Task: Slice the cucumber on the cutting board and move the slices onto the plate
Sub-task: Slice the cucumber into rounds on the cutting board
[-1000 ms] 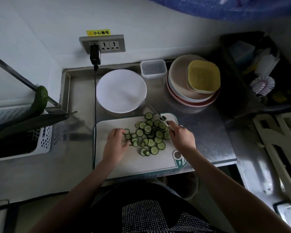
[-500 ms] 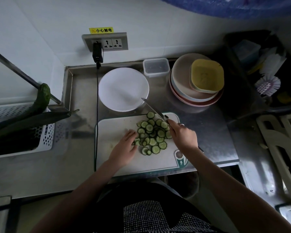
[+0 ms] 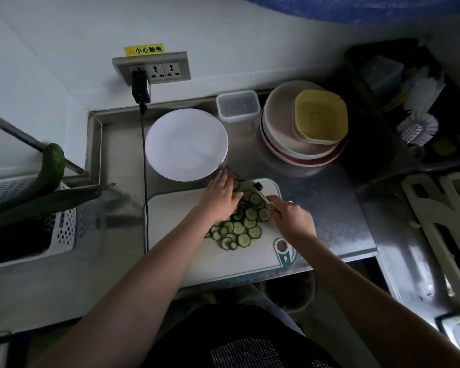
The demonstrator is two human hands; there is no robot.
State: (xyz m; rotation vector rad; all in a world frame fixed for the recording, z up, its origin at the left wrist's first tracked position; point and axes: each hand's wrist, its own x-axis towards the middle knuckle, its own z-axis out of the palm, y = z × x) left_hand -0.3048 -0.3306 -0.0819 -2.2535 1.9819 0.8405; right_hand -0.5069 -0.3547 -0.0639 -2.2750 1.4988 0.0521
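While we stood at the steel counter (image 3: 329, 208), the slicing looked finished and the transfer was the step in hand. At far left a white basket (image 3: 61, 235) held whole cucumbers (image 3: 51, 168), untouched. Next came the cable (image 3: 144, 168) running down from the wall socket (image 3: 152, 69) along the left edge of the cutting board (image 3: 175, 235). Beyond the board lay the white plate (image 3: 186, 144), with no slices on it yet.

Our left hand (image 3: 219, 199) lay flat over the upper part of the pile, fingers straight and together, pressing slices against the blade rather than gripping anything; its fingertips reached close to the plate's near rim. The cucumber slices (image 3: 243, 224) sat heaped on the middle of the board, some hidden under that hand. The knife (image 3: 258, 192) lay low across the far side of the pile, and our right hand (image 3: 290, 217) was curled round its handle.

We judged that the next move called for pinning a stack between palm and blade, lifting both together and carrying them over the plate without letting loose rounds slide off. Further right stood a lidded container (image 3: 238, 106) and stacked bowls (image 3: 303, 134).
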